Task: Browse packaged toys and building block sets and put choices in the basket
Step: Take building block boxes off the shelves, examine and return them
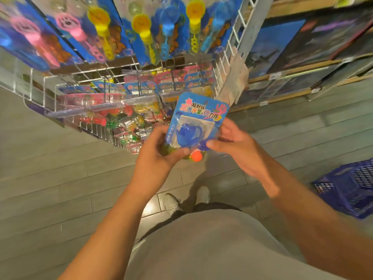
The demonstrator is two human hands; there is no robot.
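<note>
I hold a blue blister-card toy pack (196,120) in front of me, with a blue sticky hand and an orange ball sealed in clear plastic. My left hand (159,152) grips its lower left edge. My right hand (232,142) pinches its lower right side. The blue plastic shopping basket (351,188) stands on the floor at the right, apart from both hands.
A white wire rack (96,77) straight ahead holds more carded toy packs and loose small toys. Bubble wand packs (141,31) hang above it. Shelves with large boxed sets (314,49) run along the right. Grey floor tiles lie around my feet.
</note>
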